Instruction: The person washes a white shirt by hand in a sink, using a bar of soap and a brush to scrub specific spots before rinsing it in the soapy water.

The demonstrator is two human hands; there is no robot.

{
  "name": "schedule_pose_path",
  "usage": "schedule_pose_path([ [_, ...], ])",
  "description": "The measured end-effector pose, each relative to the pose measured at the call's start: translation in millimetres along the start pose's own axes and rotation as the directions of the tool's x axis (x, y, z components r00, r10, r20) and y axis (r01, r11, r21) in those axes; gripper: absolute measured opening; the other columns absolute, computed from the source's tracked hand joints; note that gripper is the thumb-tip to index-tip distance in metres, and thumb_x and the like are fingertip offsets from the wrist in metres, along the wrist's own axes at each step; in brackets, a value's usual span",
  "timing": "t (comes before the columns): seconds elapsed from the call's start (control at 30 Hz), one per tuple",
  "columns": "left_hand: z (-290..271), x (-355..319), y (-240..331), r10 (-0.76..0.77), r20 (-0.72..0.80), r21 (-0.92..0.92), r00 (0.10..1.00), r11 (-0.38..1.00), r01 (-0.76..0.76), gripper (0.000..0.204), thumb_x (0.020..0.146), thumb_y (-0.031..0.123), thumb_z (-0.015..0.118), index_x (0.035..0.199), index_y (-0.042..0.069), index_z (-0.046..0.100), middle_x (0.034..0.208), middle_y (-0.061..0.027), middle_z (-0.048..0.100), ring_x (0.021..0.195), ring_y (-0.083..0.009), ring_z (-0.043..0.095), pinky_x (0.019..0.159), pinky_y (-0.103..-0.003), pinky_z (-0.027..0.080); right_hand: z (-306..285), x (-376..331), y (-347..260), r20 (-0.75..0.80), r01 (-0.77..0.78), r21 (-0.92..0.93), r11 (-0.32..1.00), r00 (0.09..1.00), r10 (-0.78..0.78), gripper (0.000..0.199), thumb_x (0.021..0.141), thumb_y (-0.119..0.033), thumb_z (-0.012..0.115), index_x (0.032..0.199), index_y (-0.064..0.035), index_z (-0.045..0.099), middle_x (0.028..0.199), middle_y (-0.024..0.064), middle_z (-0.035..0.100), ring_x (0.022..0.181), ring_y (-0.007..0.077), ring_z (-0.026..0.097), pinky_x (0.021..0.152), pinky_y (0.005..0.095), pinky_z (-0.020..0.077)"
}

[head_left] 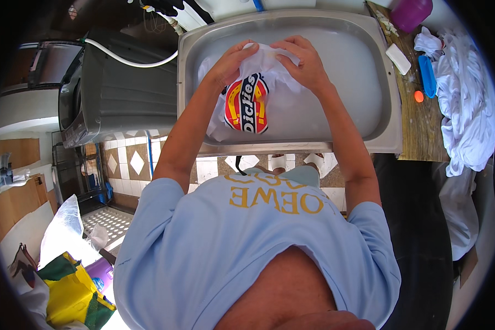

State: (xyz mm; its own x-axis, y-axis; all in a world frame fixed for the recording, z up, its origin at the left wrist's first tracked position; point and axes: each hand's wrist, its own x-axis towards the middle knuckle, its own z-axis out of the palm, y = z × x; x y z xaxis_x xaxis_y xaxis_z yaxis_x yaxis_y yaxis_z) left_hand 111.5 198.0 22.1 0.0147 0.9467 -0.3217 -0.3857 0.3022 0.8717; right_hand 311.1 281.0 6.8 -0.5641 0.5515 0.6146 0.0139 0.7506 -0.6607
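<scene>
Toward the sink's far edge, the left hand pinches the white cloth and the right hand, partly curled, grips it loosely.

- One bold word in white letters on the slanting dark band of a red, orange and yellow emblem, printed on the wet white cloth; the letters run from bottom to top.
- One word in large gold capitals across the chest of the light blue shirt.
- A second row of gold lettering on the same shirt, beyond the capitals, too foreshortened to read in full.
</scene>
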Motion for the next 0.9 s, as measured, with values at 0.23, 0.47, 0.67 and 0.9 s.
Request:
schedule_pose_path([
  [0.23, 9.4, -4.7, -4.5, 0.016, 0.011, 0.007, 1.000, 1.000, -0.017, 0.014, 0.093, 0.020, 0.054, 0.102, 0.009, 0.056, 0.094, -0.0036, 0.064, 0.082, -0.0125, 0.064, 0.071, -0.026, 0.053, 6.1, -2.2, -3.1, 0.031, 0.041, -0.118, 0.992, 0.999, -0.037, 0.016, 0.075, -0.003, 0.067, 0.091, -0.0062, 0.066, 0.081, 0.0082, 0.057, 0.074, 0.0238, 0.058, 0.066, 0.0321, 0.0473],
  [0.47, 22.8, -11.5, -13.8, 0.044, -0.072, 0.049, 0.996, 0.998, -0.040, 0.013, 0.094, 0.021, 0.052, 0.099, 0.009, 0.054, 0.091, -0.0019, 0.062, 0.081, -0.0110, 0.062, 0.069, -0.025, 0.052, 8.2, -6.4, 1.9, 0.037, -0.003, -0.061, 0.998, 0.999, 0.006, 0.009, 0.073, -0.002, 0.067, 0.081, -0.0041, 0.062, 0.081, 0.0066, 0.058, 0.074, 0.0201, 0.059, 0.065, 0.0307, 0.0469],
  [0.67, 28.7, -21.8, -9.7, 0.125, -0.113, -0.081, 0.986, 0.988, -0.134, 0.012, 0.094, 0.020, 0.052, 0.099, 0.009, 0.054, 0.089, -0.0021, 0.060, 0.081, -0.0133, 0.061, 0.072, -0.027, 0.051, -41.4, -5.5, 0.2, -0.043, -0.205, 0.253, 0.945, 0.974, 0.222, 0.009, 0.076, -0.007, 0.069, 0.085, -0.0054, 0.064, 0.081, 0.0011, 0.062, 0.071, 0.0103, 0.057, 0.064, 0.0234, 0.0444],
  [0.9, 31.0, -29.1, -17.2, 0.159, -0.227, -0.123, 0.961, 0.974, -0.191, 0.010, 0.093, 0.018, 0.053, 0.098, 0.010, 0.055, 0.092, -0.0018, 0.061, 0.087, -0.0125, 0.061, 0.074, -0.025, 0.050, -176.4, 39.5, 74.7, -0.331, -0.390, 0.054, 0.919, 0.862, 0.385, 0.013, 0.081, -0.011, 0.065, 0.091, -0.0022, 0.066, 0.075, 0.0021, 0.065, 0.065, 0.0090, 0.057, 0.063, 0.0240, 0.0460],
])
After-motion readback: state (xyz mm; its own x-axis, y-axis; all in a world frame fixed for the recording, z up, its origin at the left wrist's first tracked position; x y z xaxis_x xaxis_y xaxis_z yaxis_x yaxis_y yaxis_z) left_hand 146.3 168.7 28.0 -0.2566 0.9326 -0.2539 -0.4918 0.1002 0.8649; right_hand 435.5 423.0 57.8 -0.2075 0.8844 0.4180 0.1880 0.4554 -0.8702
